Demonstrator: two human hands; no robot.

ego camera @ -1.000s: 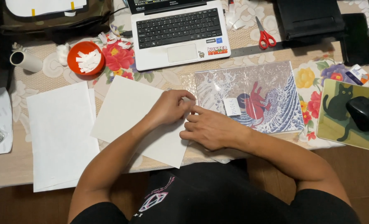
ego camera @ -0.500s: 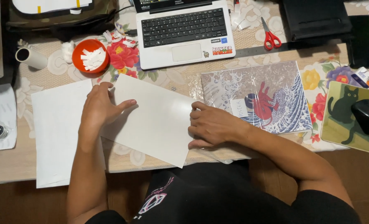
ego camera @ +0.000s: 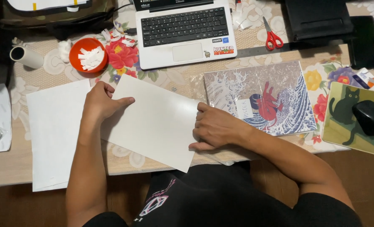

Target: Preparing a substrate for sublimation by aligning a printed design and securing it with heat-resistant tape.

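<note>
A plain white sheet (ego camera: 155,122) lies tilted at the centre of the frame on the table (ego camera: 10,168), its long axis running from upper left to lower right. The left hand (ego camera: 100,101) pinches its upper-left corner; the right hand (ego camera: 216,128) presses its right edge, fingers flat and loosely curled.

sm white label (ego camera: 244,108) on wave-print pkg (ego camera: 262,99); laptop screen (ego camera: 170,4) top edge, dark.
</note>
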